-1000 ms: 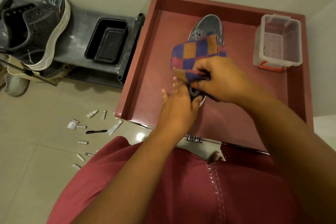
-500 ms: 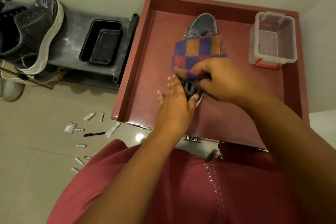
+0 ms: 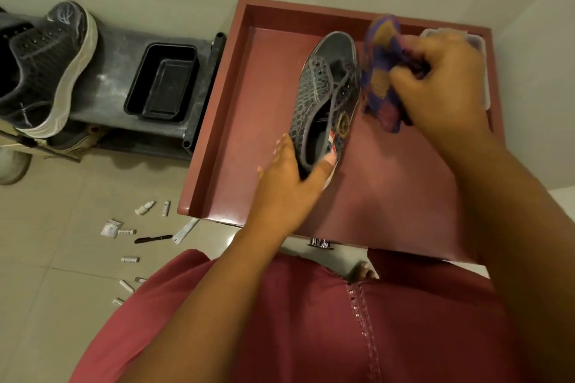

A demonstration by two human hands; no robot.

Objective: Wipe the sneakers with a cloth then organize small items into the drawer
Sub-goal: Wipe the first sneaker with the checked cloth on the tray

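Sneaker: a dark grey patterned sneaker (image 3: 326, 96) lies in the open red drawer (image 3: 249, 121), toe toward the far wall, opening facing up
Left hand: the left hand (image 3: 287, 177) holds the sneaker at its heel, thumb hooked over the heel edge, the other fingers (image 3: 281, 149) along the outer side
Right hand: the right hand (image 3: 435, 81) is just to the right of the sneaker, fingers curled and clamped on the cloth
Cloth: a bunched purple and orange checked cloth (image 3: 378, 71) hangs from the right hand, beside the sneaker's laced side; whether it touches the shoe I cannot tell
Drawer: pulled out, with a metal knob (image 3: 320, 242) at its front; a clear plastic box (image 3: 476, 43) sits in the far right corner, mostly hidden behind the right hand
Small items: white tubes and packets (image 3: 124, 232), a small bottle (image 3: 144, 207) and a black pen-like piece (image 3: 152, 238) lie scattered on the tiled floor, left of the drawer
Rack: a grey shoe rack (image 3: 112, 71) stands left of the drawer, carrying a black tray (image 3: 161, 82) and another dark sneaker (image 3: 46, 65) with a pale sole
Clothing: a red garment (image 3: 311, 320) fills the foreground
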